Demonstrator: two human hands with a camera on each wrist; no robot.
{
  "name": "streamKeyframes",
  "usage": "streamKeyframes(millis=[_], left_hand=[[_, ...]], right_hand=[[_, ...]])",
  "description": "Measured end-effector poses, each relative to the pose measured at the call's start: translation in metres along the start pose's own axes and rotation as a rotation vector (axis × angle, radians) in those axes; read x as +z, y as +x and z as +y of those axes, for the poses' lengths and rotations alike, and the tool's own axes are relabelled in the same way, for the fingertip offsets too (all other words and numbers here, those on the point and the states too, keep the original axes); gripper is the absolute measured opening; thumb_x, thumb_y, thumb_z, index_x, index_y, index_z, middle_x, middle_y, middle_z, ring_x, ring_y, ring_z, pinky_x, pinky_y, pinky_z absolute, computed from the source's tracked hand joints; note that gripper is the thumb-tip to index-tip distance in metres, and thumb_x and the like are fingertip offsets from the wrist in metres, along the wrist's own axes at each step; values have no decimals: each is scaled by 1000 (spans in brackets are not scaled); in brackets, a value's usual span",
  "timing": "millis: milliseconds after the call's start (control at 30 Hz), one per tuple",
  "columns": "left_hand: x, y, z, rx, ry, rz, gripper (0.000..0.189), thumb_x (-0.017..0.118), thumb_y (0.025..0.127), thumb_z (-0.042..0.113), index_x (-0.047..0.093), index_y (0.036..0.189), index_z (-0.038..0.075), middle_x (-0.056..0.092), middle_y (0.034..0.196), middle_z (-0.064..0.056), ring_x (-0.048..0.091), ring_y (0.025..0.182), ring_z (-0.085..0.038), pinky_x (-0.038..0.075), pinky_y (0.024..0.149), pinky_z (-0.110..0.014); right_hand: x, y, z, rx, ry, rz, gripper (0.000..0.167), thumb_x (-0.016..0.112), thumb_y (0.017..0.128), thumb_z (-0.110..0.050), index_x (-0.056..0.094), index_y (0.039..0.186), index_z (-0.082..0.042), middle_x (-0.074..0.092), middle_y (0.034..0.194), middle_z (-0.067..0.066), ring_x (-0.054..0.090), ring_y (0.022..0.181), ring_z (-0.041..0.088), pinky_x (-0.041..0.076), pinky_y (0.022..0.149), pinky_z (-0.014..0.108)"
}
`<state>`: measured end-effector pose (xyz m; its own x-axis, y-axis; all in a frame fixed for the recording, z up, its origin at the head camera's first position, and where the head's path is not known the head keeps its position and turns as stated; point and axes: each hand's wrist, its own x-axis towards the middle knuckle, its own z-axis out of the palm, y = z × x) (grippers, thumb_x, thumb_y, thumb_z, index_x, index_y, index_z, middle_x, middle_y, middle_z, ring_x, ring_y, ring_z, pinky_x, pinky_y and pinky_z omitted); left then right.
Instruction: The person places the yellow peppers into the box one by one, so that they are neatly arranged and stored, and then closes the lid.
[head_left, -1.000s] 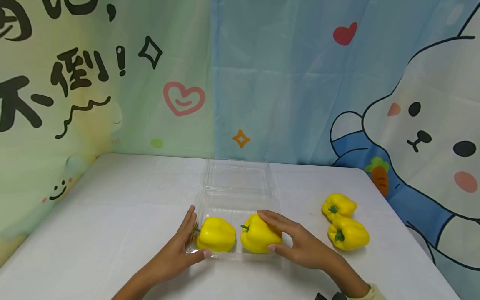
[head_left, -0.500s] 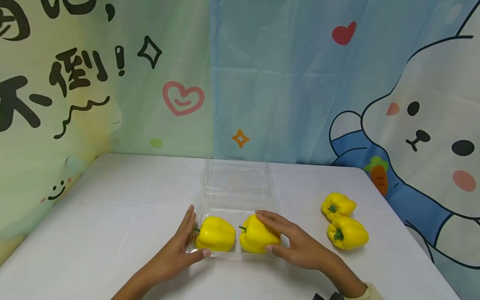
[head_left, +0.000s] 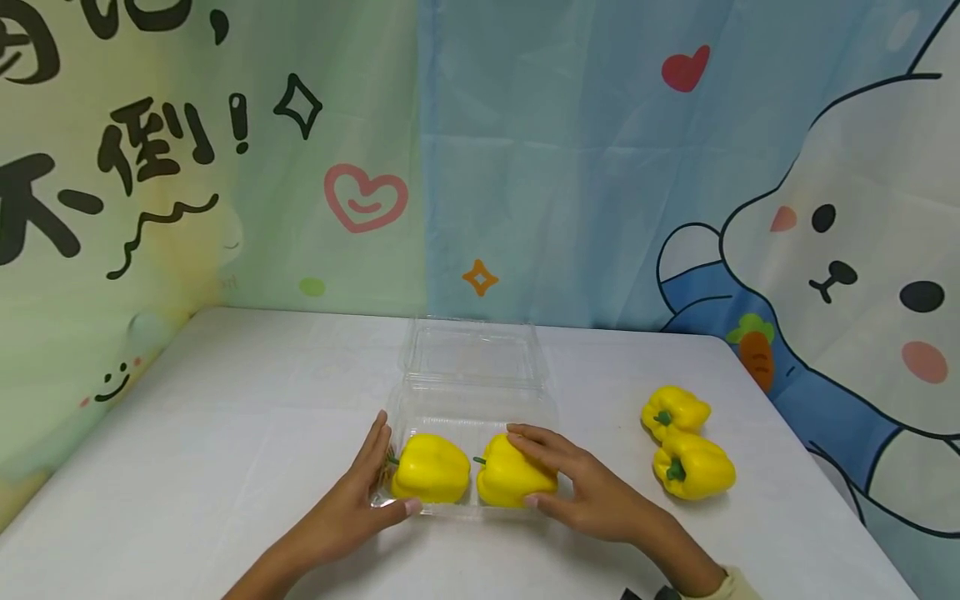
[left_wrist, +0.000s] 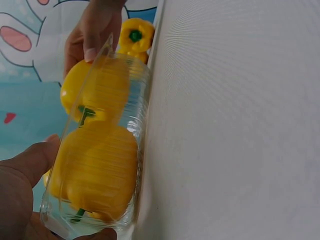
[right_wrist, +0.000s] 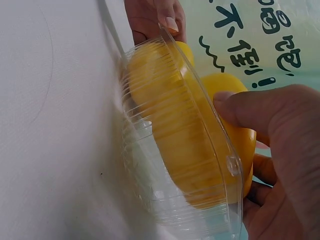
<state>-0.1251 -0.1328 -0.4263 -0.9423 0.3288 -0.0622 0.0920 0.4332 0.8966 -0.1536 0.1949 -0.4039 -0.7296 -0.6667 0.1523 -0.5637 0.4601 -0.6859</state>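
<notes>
Clear container (head_left: 474, 425), lid (head_left: 475, 354) open, left hand (head_left: 356, 502) with fingers clamped on its end; inside, left pepper (head_left: 431, 471) and right pepper (head_left: 510, 477), the latter clamped by fingers of right hand (head_left: 588, 487); outside on worktop (head_left: 225, 433), rear pepper (head_left: 678, 410) and front pepper (head_left: 697, 467), seemingly yet unpacked.

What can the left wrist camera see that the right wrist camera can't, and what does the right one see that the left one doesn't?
Only the left wrist view shows two loose peppers, green stems and part of the bunny picture.

Only the right wrist view shows black writing on the cloth behind.

Both show the clear box with the left pepper and right pepper in it, the left hand, the right hand and the white table.
</notes>
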Motion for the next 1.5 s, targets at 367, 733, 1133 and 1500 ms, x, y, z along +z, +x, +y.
streamKeyframes(millis=[367, 733, 1133, 1500], left_hand=[[-1, -1, 1, -2, 14, 5, 107, 75, 85, 41, 1, 156, 11, -16, 159, 13, -4, 146, -19, 16, 114, -44], [-1, -1, 1, 3, 22, 7, 108, 75, 84, 43, 2, 157, 11, -16, 159, 12, -3, 146, -19, 17, 114, -43], [-2, -2, 1, 15, 1, 6, 107, 74, 85, 41, 0, 156, 10, -16, 160, 7, -2, 146, -21, 18, 113, -45], [1, -2, -1, 28, 0, 11, 107, 75, 85, 40, 1, 156, 8, -15, 160, 5, -3, 146, -22, 19, 113, -42]], right_hand=[[3, 0, 5, -42, -14, 16, 62, 67, 94, -28, 40, 150, -21, 35, 152, -4, 37, 136, 23, 36, 108, 43], [4, 0, 6, -61, -53, 23, 58, 65, 94, -35, 45, 147, -19, 40, 149, -5, 40, 135, 22, 39, 105, 48], [2, 1, 4, -113, -148, -11, 56, 57, 100, -29, 40, 150, -12, 36, 154, 4, 37, 137, 25, 36, 106, 49], [3, 0, 9, -43, -67, -8, 54, 62, 97, -32, 45, 147, -23, 24, 158, -1, 36, 138, 23, 41, 104, 46]])
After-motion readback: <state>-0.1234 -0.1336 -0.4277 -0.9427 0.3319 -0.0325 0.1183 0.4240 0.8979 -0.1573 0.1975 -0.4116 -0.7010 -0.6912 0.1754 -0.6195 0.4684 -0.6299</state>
